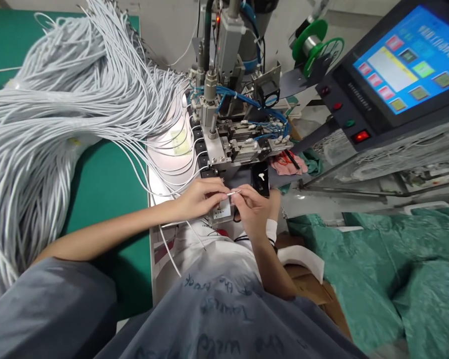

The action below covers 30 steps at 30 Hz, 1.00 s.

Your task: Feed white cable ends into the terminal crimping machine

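Note:
Between my two hands runs the end of a thin white cable (230,193), just in front of a bench machine (219,149). My left hand (205,196) is closed, thumb and fingers pinching the cable. Close to its right, my right hand (250,203) pinches the cable's tip between thumb and fingers. A large bundle of grey-white cables (97,85) lies at the left, and several loose cable ends reach over a white surface (157,184) towards the machine.
A green mat (108,199) lies under the bundle. At the upper right a control panel (407,65) shows a lit screen. Behind the machine is a green spool (310,45). A black phone-like object (260,180) lies beyond my right hand. Green sacks (374,264) fill the lower right.

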Each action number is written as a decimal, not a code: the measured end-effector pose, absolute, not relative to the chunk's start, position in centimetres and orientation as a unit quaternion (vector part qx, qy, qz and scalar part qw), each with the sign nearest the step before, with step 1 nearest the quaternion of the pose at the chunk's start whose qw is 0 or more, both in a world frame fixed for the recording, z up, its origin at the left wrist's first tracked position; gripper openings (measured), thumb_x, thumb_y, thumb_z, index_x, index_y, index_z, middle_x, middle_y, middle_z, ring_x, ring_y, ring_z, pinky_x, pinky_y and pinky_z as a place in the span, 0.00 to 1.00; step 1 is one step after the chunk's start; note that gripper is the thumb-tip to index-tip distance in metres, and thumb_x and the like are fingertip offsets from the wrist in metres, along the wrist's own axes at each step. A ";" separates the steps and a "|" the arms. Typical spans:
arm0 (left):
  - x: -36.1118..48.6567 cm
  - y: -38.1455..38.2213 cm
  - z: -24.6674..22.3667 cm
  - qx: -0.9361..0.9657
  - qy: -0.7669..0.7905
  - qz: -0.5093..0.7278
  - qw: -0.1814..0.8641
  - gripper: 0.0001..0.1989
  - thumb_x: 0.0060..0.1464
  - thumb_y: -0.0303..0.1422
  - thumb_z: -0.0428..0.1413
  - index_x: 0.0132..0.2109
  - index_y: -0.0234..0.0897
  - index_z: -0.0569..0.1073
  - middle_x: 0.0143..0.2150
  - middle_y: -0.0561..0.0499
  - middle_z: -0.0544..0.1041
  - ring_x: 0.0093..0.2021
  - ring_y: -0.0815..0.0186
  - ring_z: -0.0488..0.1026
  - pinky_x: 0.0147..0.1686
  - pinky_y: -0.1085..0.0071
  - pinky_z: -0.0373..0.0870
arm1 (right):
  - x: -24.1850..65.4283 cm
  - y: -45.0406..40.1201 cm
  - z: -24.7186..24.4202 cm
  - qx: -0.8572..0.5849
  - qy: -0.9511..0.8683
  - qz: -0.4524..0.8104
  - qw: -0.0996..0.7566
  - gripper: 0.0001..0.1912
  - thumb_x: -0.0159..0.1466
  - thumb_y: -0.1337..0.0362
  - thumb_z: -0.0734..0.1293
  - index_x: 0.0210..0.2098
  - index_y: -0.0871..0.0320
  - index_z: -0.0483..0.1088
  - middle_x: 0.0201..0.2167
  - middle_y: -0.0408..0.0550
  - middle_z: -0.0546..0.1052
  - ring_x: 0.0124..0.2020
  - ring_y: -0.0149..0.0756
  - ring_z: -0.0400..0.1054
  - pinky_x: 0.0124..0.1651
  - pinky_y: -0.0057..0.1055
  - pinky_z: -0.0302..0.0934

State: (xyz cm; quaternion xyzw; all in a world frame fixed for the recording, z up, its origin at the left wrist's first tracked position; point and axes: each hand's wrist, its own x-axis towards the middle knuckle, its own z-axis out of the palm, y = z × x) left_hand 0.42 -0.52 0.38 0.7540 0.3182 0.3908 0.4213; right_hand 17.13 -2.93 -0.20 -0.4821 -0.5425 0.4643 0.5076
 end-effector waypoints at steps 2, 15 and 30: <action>0.2 -0.4 0.4 0.765 0.313 0.381 0.414 0.10 0.60 0.30 0.50 0.38 0.32 0.76 0.26 0.51 0.70 0.27 0.72 0.67 0.30 0.76 0.64 | 17.7 -2.7 0.2 -0.488 -0.565 0.460 0.481 0.06 0.59 0.64 0.66 0.30 0.57 0.75 0.28 0.45 0.72 0.27 0.29 0.64 0.28 0.27 0.58; 0.3 -0.6 -0.6 0.797 0.301 0.387 0.351 0.10 0.62 0.28 0.46 0.38 0.32 0.72 0.27 0.51 0.67 0.27 0.71 0.64 0.28 0.75 0.60 | 17.7 -2.5 0.4 -0.511 -0.560 0.461 0.461 0.10 0.57 0.61 0.68 0.22 0.60 0.74 0.17 0.39 0.60 0.20 0.26 0.53 0.22 0.27 0.48; 0.8 -1.2 -0.9 0.782 0.311 0.437 0.318 0.08 0.59 0.27 0.50 0.39 0.32 0.75 0.27 0.50 0.71 0.27 0.72 0.66 0.26 0.76 0.62 | 16.4 -3.2 -0.6 -0.519 -0.568 0.368 0.522 0.12 0.58 0.61 0.66 0.20 0.59 0.70 0.16 0.38 0.57 0.18 0.25 0.49 0.21 0.27 0.44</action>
